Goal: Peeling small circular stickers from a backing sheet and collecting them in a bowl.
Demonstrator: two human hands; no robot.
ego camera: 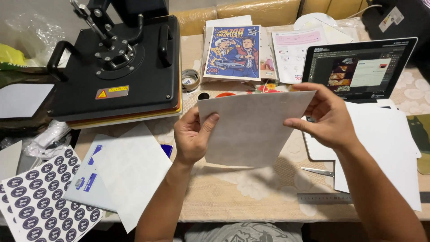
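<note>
1. The left hand [191,136] pinches the left edge of a grey-white sheet [251,127], thumb on the near face, fingers curled behind it.
2. The right hand [326,115] holds the sheet's right edge, thumb across the near face and fingers wrapped over the top corner; both grips are closed on the sheet.
3. The sheet hangs tilted above the tabletop [251,192], between the two hands.
4. Left of the left grip, a white paper [130,168] lies on the tabletop, a sticker sheet [45,197] with dark round labels further left.
5. Beyond the left grip stands a black heat press [116,67].
6. Beyond the sheet lies a colourful print [233,51].
7. Beyond the right grip sits an open laptop [360,67].
8. Below the right hand lie scissors [317,170] and a ruler [324,198], beside white sheets [385,148].
</note>
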